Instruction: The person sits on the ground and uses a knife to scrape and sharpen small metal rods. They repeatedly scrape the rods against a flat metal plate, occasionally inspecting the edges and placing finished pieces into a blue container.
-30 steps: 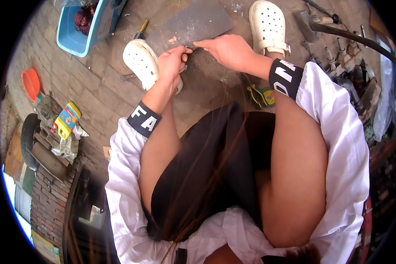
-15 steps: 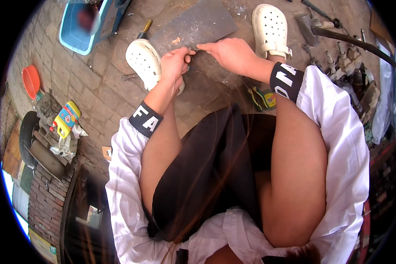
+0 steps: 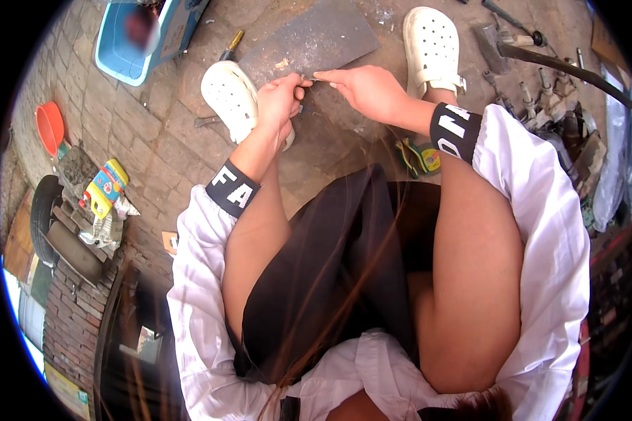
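My left hand [image 3: 279, 102] is closed in a pinch at the near edge of a grey flat metal sheet [image 3: 307, 38]. My right hand [image 3: 365, 95] has its fingertips closed on the same small, thin greyish piece [image 3: 314, 79] that the left fingers hold; its exact shape is too small to make out. A pale scrap [image 3: 282, 63] lies on the sheet. A tool with a brass-coloured handle [image 3: 233, 43] is beside my left white clog [image 3: 225, 95]. My right white clog [image 3: 430, 45] stands right of the sheet. Green-and-yellow items [image 3: 418, 158] lie below my right wrist.
At upper left are a blue basket [image 3: 119, 56], an orange scoop [image 3: 50, 126], a yellow jug [image 3: 105, 189] and a black tyre [image 3: 45, 221]. A hammer head [image 3: 490, 49] with a long dark handle and several metal tools [image 3: 530, 102] lie at right on the paved ground.
My right hand has shifted slightly down, its fingertips staying by the left hand's. The view has moved a little, with the sheet and clogs appearing slightly farther right. Both grips look much the same.
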`<act>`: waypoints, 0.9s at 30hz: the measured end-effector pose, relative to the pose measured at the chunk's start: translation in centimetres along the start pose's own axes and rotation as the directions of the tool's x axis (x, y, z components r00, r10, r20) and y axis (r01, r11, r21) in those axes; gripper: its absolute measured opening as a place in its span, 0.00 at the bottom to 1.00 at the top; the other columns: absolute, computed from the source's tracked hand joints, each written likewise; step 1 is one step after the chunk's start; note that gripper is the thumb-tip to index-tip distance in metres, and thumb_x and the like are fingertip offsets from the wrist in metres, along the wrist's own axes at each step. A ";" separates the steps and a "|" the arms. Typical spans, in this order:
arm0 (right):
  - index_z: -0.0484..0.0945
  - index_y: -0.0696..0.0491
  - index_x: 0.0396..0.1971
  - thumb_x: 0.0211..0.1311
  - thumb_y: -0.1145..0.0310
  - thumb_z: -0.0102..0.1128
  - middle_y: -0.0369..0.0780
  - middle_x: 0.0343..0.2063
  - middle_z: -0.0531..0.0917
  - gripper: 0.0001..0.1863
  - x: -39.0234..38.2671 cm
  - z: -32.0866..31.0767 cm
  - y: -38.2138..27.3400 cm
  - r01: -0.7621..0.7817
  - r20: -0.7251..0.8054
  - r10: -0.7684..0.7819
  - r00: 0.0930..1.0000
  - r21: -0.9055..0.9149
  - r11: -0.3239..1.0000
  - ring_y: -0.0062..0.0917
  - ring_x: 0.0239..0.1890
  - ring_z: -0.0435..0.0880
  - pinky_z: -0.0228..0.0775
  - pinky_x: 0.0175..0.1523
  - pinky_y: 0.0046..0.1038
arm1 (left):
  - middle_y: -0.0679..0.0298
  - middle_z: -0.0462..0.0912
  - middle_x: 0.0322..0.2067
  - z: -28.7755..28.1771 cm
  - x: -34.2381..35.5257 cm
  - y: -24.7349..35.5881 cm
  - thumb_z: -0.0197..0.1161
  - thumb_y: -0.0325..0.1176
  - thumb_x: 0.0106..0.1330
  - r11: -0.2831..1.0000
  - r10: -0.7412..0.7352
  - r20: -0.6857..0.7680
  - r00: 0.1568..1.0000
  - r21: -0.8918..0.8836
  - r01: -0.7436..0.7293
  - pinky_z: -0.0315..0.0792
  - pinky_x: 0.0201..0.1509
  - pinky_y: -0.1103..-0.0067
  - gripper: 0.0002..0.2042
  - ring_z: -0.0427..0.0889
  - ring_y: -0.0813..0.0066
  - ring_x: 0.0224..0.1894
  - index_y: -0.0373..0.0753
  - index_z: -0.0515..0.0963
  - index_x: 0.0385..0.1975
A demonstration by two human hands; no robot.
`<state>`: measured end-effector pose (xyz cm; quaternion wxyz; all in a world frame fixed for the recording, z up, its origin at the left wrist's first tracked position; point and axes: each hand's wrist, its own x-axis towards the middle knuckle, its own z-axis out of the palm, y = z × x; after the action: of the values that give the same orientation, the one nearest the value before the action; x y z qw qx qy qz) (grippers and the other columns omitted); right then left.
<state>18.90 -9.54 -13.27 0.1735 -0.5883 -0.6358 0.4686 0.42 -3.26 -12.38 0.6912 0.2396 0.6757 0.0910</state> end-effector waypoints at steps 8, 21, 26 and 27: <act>0.74 0.46 0.55 0.62 0.71 0.46 0.44 0.26 0.82 0.21 0.2 -1.4 -1.9 0.041 0.126 -0.002 0.992 -0.303 0.952 0.38 0.30 0.82 0.74 0.34 0.37 | 0.71 0.68 0.14 0.0 0.1 -0.2 0.53 0.27 0.62 1.000 -0.003 -0.009 1.000 -0.021 0.003 0.47 0.13 0.84 0.09 0.53 0.87 0.10 0.29 0.78 0.31; 0.76 0.43 0.53 0.62 0.71 0.51 0.43 0.22 0.80 0.19 0.0 -0.3 -0.6 0.036 0.014 -0.034 0.999 -0.123 0.992 0.40 0.26 0.79 0.70 0.30 0.39 | 0.71 0.69 0.15 0.0 0.0 -0.2 0.53 0.27 0.62 1.000 -0.001 -0.026 1.000 -0.021 0.000 0.47 0.14 0.84 0.09 0.53 0.87 0.10 0.29 0.79 0.30; 0.74 0.45 0.54 0.60 0.72 0.50 0.44 0.23 0.80 0.21 0.1 -0.7 -0.7 0.021 0.078 -0.010 0.997 -0.147 0.989 0.40 0.27 0.80 0.71 0.31 0.39 | 0.72 0.68 0.15 0.1 0.0 -0.1 0.53 0.27 0.61 0.999 -0.004 -0.011 1.000 -0.038 0.004 0.46 0.13 0.84 0.08 0.52 0.87 0.10 0.29 0.79 0.31; 0.74 0.46 0.54 0.60 0.72 0.48 0.45 0.24 0.80 0.20 0.2 -1.0 -1.1 0.019 0.116 0.001 0.993 -0.166 0.986 0.40 0.29 0.81 0.72 0.33 0.39 | 0.72 0.68 0.15 0.0 0.0 -0.2 0.53 0.27 0.61 0.999 -0.008 -0.014 1.000 -0.038 0.007 0.46 0.13 0.84 0.08 0.52 0.87 0.10 0.29 0.79 0.31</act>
<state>19.03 -8.80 -11.97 0.0886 -0.5698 -0.6845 0.4460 0.42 -3.43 -12.50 0.6912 0.2233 0.6795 0.1028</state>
